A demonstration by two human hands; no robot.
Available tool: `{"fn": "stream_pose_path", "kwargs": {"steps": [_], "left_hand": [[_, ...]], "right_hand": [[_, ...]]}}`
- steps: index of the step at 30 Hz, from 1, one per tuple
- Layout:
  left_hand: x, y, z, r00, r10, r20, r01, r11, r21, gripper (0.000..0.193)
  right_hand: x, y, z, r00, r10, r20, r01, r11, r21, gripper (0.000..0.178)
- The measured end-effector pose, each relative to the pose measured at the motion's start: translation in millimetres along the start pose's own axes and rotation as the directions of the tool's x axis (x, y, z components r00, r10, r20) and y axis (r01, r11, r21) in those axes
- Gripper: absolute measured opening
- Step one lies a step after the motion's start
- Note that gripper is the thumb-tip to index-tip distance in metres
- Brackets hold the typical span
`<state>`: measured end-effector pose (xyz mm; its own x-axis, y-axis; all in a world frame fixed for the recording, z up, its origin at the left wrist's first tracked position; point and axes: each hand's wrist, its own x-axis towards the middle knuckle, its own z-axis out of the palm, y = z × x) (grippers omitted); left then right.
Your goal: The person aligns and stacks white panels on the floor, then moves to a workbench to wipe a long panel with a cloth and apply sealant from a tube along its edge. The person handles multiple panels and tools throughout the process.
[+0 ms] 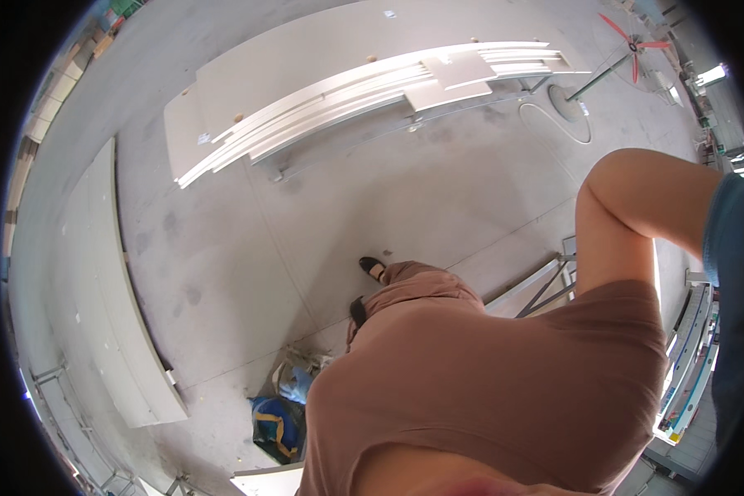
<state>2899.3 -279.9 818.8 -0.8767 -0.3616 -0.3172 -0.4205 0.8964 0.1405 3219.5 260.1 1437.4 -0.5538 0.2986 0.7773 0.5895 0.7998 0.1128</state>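
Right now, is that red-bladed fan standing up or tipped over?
Upright: the pedestal fan has its round base on the floor, pole rising to red blades.

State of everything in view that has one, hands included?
Hands: both out of view
Right arm: bent at the elbow
Fan: on its stand, blades sharp, apparently not spinning
Long pale strips: lying lengthwise, close together
Squarish panel: lying over the strips
Blue-and-green bag: apparently open; contents unclear
Black shoe: worn
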Motion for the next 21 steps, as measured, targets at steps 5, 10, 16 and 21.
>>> {"fn": "stream_pose_path", "kwargs": {"steps": [5,10,16,21], "left_hand": [[-7,40,12,0.993,0.046,0.11,-0.043,0.999,-0.029,0.094],[-10,64,22,0.98,0.05,0.192,-0.04,0.997,-0.061,0.094],[-9,79,26,0.965,0.073,0.252,-0.058,0.996,-0.064,0.094],[-4,88,27,0.955,0.092,0.282,-0.073,0.994,-0.076,0.093]], "right_hand": [[-3,39,25,0.996,0.074,0.041,-0.072,0.995,-0.064,0.036],[0,60,53,0.992,0.106,0.063,-0.1,0.99,-0.098,0.036],[2,68,66,0.988,0.113,0.104,-0.104,0.991,-0.086,0.036],[6,68,79,0.986,0.103,0.133,-0.096,0.994,-0.053,0.036]]}}
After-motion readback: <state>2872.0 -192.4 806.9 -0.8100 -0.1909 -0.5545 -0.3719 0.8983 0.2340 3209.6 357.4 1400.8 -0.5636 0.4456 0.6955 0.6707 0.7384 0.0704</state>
